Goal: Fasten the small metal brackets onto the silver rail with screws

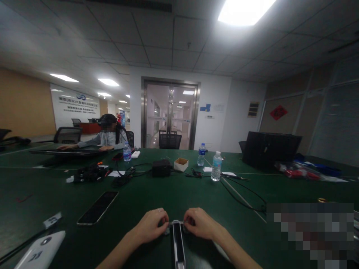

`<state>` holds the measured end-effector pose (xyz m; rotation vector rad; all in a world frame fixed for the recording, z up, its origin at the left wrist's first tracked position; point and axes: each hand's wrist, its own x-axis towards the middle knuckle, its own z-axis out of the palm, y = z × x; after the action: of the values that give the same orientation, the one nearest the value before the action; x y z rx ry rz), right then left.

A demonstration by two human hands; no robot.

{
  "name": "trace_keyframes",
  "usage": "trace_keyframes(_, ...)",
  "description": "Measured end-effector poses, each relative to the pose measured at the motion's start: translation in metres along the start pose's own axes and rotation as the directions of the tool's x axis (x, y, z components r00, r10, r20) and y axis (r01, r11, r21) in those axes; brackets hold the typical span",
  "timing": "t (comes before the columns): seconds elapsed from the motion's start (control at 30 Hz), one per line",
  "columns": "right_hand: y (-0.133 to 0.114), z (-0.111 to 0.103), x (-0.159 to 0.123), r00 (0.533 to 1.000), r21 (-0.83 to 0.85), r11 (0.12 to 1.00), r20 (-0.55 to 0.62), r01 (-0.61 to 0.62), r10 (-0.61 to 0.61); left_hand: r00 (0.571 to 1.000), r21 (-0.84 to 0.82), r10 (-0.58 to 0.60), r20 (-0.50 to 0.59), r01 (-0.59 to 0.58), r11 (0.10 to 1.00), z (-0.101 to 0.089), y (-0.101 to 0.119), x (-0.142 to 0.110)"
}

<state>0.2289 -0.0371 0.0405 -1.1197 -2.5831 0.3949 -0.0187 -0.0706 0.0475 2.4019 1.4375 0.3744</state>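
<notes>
On the green table, right in front of me, lies a long narrow object (178, 244) with a dark inside and a pale, shiny rim; its near end runs out of the picture. My left hand (153, 224), with a ring on one finger, is at its far left corner. Thumb and fingers are pinched there on something small and greyish, mostly hidden. My right hand (200, 223) mirrors it at the far right corner, fingers curled together and pinching. What sits inside that pinch is too dark and covered to name.
A phone (98, 208) lies left, beyond a white device (40, 251) marked 23. Ahead are a black box (161, 168) with cables, a small open carton (181, 164) and water bottles (216, 166). A monitor (270, 149) stands right; a person (108, 136) sits far left.
</notes>
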Motion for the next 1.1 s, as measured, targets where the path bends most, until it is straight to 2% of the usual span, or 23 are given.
trace_keyframes(1.1,-0.0042,-0.0008,-0.0010,1.000,-0.028,0.999,0.025,0.017,-0.016,1.000,-0.012,-0.006,0.025,0.007,1.000,-0.0053,0.0060,-0.0030)
